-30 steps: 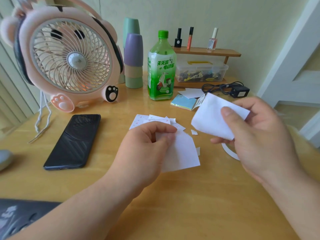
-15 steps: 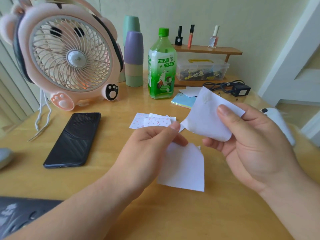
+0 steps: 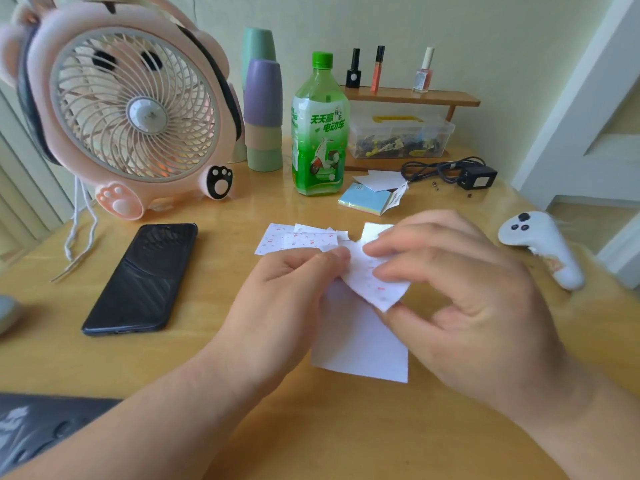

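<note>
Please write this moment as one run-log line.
left hand: holds white sheet | right hand: pinches patterned paper over it

Printed slip [image 3: 375,287]: white, tiny red specks. White sheet [image 3: 360,344]: plain, unmarked. Scraps [image 3: 294,239]: white, red-dotted. Counter [image 3: 346,427]: honey-yellow wood grain. Phone [image 3: 145,278]: glossy black. Fan [image 3: 135,109]: pale pink, cream grille, black-and-white paw. Bottle [image 3: 320,133]: green, white lettering, green cap. Stacked cups [image 3: 262,95]: purple, beige, sage. Sticky pad [image 3: 363,202]: light blue.

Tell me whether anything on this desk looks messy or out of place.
Mildly: cut printed paper pieces lie overlapping and askew in front of the green bottle, and the coloured note pad has its wrapper flap sticking up. Nothing is spilled.
</note>
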A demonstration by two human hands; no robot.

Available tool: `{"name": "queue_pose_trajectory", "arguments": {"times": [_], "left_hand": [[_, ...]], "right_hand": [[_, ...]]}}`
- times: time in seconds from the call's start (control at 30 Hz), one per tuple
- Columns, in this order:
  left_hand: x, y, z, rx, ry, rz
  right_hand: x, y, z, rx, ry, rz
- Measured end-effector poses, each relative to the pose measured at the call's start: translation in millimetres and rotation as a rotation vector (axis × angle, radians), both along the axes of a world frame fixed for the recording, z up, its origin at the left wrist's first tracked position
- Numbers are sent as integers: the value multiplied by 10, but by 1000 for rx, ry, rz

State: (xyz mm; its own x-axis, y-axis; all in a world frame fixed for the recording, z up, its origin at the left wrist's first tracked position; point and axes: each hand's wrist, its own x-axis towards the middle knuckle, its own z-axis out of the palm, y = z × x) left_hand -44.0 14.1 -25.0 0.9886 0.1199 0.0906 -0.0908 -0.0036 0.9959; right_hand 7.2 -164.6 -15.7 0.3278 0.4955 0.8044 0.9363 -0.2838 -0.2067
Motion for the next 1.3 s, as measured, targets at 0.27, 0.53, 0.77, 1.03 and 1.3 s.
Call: {"name": "queue_pose_trajectory", "arguments": {"times": [0.27,0.53,0.77,1.03,1.3], "left_hand": [[-88,-16,39,105,-104,30],[-109,-24,8,206,-126,-221],[-69,4,5,261,-26,-297],[65,5,-93,359,18,49],[103,15,-104,225,-91,373]], "right_hand": [[-33,-92,154,556,932,452],[-104,-95,238,208,1049,-7],[-94,-124,321,311,1306,93],[9,-150,295,323,1380,99],[-147,-62,214,121,1369,290]]}}
